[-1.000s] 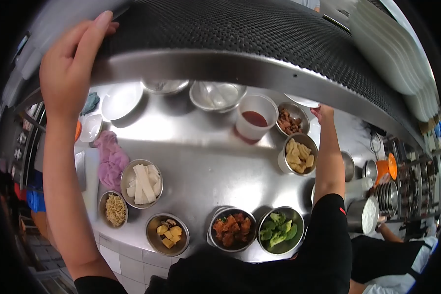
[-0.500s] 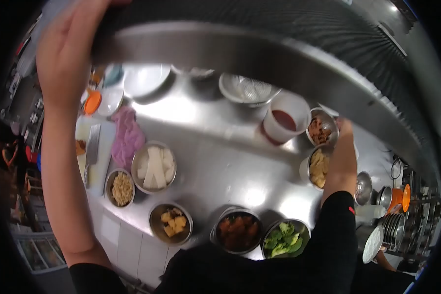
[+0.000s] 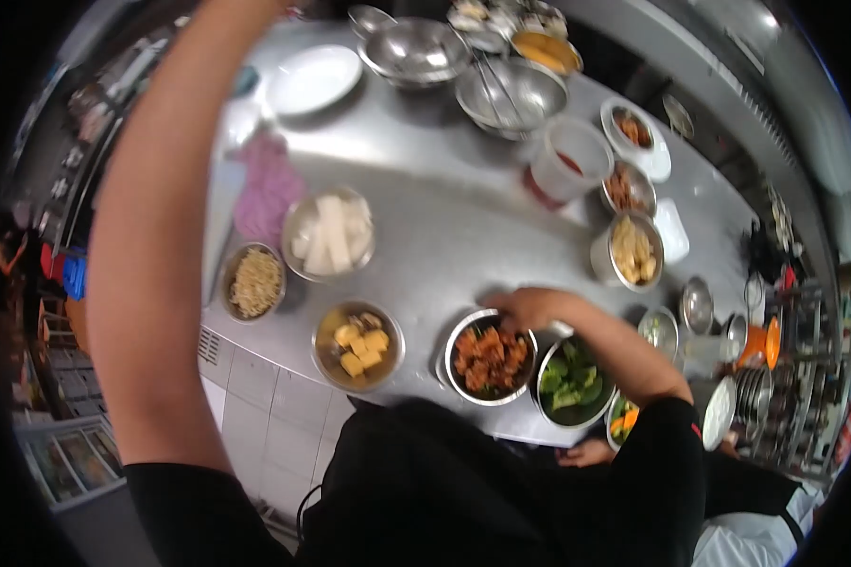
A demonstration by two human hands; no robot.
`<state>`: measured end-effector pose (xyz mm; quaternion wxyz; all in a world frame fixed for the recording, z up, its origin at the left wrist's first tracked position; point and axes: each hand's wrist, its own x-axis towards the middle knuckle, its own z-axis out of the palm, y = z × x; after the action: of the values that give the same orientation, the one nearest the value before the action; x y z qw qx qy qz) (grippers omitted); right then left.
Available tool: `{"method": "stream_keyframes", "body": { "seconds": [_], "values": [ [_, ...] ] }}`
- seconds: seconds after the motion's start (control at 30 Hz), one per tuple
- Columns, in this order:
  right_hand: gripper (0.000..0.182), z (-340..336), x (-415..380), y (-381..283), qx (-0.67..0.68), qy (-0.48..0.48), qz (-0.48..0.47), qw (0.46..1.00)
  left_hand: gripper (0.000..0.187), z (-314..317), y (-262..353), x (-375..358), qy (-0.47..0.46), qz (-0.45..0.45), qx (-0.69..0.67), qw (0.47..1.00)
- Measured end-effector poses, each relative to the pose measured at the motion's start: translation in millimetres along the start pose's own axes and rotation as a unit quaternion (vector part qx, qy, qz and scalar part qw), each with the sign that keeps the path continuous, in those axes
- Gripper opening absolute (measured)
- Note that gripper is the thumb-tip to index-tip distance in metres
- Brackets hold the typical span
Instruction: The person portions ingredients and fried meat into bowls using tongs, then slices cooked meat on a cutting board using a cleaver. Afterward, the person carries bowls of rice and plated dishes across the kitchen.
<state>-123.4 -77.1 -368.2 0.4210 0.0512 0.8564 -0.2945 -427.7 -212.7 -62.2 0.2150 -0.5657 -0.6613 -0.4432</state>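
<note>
My right hand (image 3: 531,308) reaches over the far rim of a metal bowl of reddish-brown chunks (image 3: 490,364). Its fingers are bent down at the rim and the food; the fingertips are partly hidden and I cannot make out what they pinch. Under my right forearm stands a bowl of green vegetables (image 3: 571,383). Left of the chunks sits a bowl of yellow cubes (image 3: 361,352). My left forearm runs up the left side, and its hand is beyond the top edge.
White strips (image 3: 332,236) and pale shreds (image 3: 254,282) fill bowls beside a purple cloth (image 3: 267,189). A plastic tub of red liquid (image 3: 571,161) stands near a bowl of yellowish pieces (image 3: 633,250). Another person's hand (image 3: 588,454) is by a bowl of cut vegetables (image 3: 622,420).
My right hand has come from the far right bowls to the reddish-brown chunks. The broad metal edge across the top has left that place, uncovering the far bowls. My left hand has gone out of view.
</note>
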Motion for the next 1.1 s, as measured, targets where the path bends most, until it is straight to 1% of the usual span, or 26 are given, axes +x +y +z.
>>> {"method": "stream_keyframes", "body": {
  "seconds": [0.03,0.07,0.1,0.13,0.2,0.23,0.27,0.3,0.33,0.37,0.47,0.53,0.6,0.67,0.7,0.73,0.77,0.8,0.83,0.87,0.93,0.97,1.0,1.03,1.07,1.1],
  "values": [
    [0.059,9.7,10.3,-1.2,0.001,0.008,-0.011,1.0,0.048,-15.4,13.9,-10.1,-0.023,-0.022,-0.039,0.999],
    [0.054,15.5,18.4,3.3,0.055,-0.008,-0.018,0.998,0.046,-27.9,22.1,-22.1,-0.054,-0.044,-0.082,0.994],
    [0.047,15.4,22.6,0.6,0.059,0.002,-0.019,0.998,0.042,-42.4,17.0,-36.6,-0.021,-0.01,-0.049,0.999],
    [0.046,6.7,23.4,-3.9,0.04,0.008,-0.019,0.999,0.04,-58.7,8.0,-53.1,0.011,0.025,-0.015,1.0],
    [0.043,14.1,41.2,21.7,-0.012,0.088,-0.08,0.993,0.039,-96.4,-6.6,-98.6,0.054,-0.042,-0.073,0.995],
    [0.043,6.0,42.2,20.2,-0.017,0.092,-0.082,0.992,0.039,-116.2,-15.4,-122.8,0.07,-0.062,-0.088,0.992],
    [0.043,-4.1,42.8,17.4,0.029,0.098,-0.024,0.994,0.038,-136.0,-28.8,-149.3,0.076,-0.058,-0.072,0.993],
    [0.043,-16.1,43.4,12.7,0.076,0.104,0.035,0.991,0.037,-153.6,-49.1,-180.2,0.091,-0.106,-0.066,0.988],
    [0.043,-30.8,44.3,10.4,0.069,0.107,0.034,0.991,0.035,-170.6,-72.6,-212.6,0.107,-0.155,-0.061,0.98],
    [0.043,-45.4,46.2,8.3,0.113,0.155,0.059,0.98,0.036,-189.9,-94.2,-243.8,0.103,-0.21,-0.057,0.971],
    [0.041,-95.9,58.3,-14.7,0.19,0.28,0.1,0.936,0.039,-247.0,-172.6,-344.4,0.128,-0.351,-0.051,0.926],
    [0.043,-131.5,88.7,-19.5,0.305,0.339,0.044,0.889,0.041,-277.7,-220.0,-406.0,0.171,-0.433,-0.077,0.882],
    [0.039,-175.2,112.1,-72.7,0.405,0.431,0.056,0.805,0.043,-301.0,-277.5,-456.7,0.18,-0.475,-0.092,0.856],
    [0.026,-215.1,165.1,-90.4,0.501,0.452,-0.044,0.736,0.044,-316.6,-339.8,-504.9,0.187,-0.508,-0.093,0.836],
    [0.027,-234.6,196.4,-94.6,0.494,0.494,-0.051,0.714,0.044,-316.8,-366.0,-521.0,0.201,-0.524,-0.094,0.822],
    [0.018,-254.5,216.5,-125.4,0.484,0.498,-0.046,0.719,0.044,-321.9,-395.0,-538.6,0.195,-0.529,-0.1,0.82],
    [0.014,-275.6,249.1,-134.2,0.519,0.496,-0.075,0.692,0.044,-327.6,-422.7,-555.8,0.203,-0.544,-0.096,0.809],
    [0.015,-296.0,273.1,-158.9,0.543,0.51,-0.055,0.665,0.044,-330.7,-446.4,-575.2,0.21,-0.56,-0.093,0.796],
    [0.018,-315.7,302.3,-168.7,0.551,0.51,-0.046,0.659,0.043,-335.8,-471.2,-601.9,0.225,-0.578,-0.082,0.781],
    [0.018,-333.0,327.5,-184.8,0.55,0.512,-0.038,0.659,0.042,-340.5,-489.1,-627.3,0.217,-0.601,-0.074,0.765],
    [0.023,-367.5,371.2,-218.2,0.6,0.528,0.01,0.601,0.042,-352.6,-514.8,-690.7,0.182,-0.64,-0.08,0.742],
    [0.023,-382.0,389.8,-223.3,0.598,0.529,0.009,0.602,0.042,-358.2,-515.6,-722.5,0.147,-0.665,-0.05,0.73],
    [0.025,-393.6,411.5,-223.4,0.597,0.518,0.016,0.612,0.043,-361.8,-521.6,-776.2,0.095,-0.689,0.027,0.718],
    [0.027,-406.0,432.3,-224.9,0.596,0.506,0.022,0.623,0.044,-368.4,-510.2,-808.9,0.106,-0.75,-0.014,0.652],
    [0.027,-418.3,450.0,-231.0,0.594,0.506,0.019,0.625,0.045,-375.9,-500.8,-867.7,-0.001,-0.725,0.095,0.683],
    [0.026,-430.7,467.9,-237.5,0.6,0.517,0.029,0.61,0.046,-383.5,-479.9,-884.1,-0.047,-0.776,0.072,0.624]
  ]
}}
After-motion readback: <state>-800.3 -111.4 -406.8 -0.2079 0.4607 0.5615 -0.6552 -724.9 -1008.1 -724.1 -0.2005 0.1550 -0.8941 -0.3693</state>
